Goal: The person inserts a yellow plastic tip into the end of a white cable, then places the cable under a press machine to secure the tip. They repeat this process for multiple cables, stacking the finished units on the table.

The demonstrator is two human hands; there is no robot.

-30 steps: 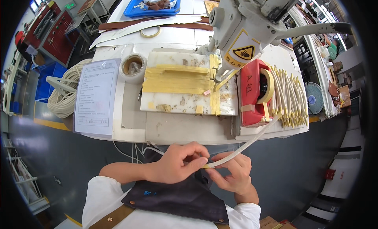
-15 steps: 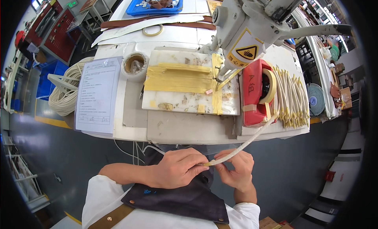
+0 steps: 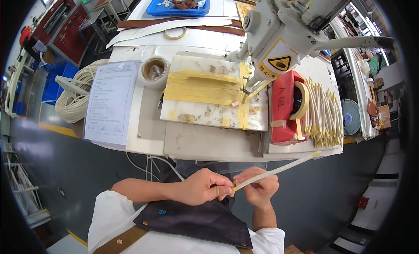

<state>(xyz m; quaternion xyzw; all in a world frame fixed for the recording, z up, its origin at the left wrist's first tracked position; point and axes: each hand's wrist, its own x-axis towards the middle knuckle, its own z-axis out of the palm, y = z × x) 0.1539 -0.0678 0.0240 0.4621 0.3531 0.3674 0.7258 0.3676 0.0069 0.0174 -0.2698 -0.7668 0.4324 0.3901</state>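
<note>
A short white cord (image 3: 279, 170) with yellow tape around its ends slants up to the right in front of my apron. My left hand (image 3: 205, 186) pinches its lower taped end between thumb and fingers. Curled around the cord close beside that end is my right hand (image 3: 262, 186), its fingertips partly hidden behind the cord. The cord's far taped tip juts out free past the table's front edge. On the table, a red tape dispenser (image 3: 281, 107) carries a roll of yellow tape (image 3: 301, 101). Many similar tape-ended cords (image 3: 323, 114) lie bundled to its right.
A grey press machine (image 3: 279, 44) with a yellow warning sign stands over a taped white board (image 3: 196, 112). Left of it are a clear tape roll (image 3: 153, 72), a sheeted document (image 3: 109, 103) and a coil of white rope (image 3: 72, 101). A blue tray (image 3: 179, 9) sits at the back.
The cord's far end has swung down and right, away from the dispenser, and its taped tip now shows. Both hands stay together at the near end, shifted slightly. The view has tilted a little.
</note>
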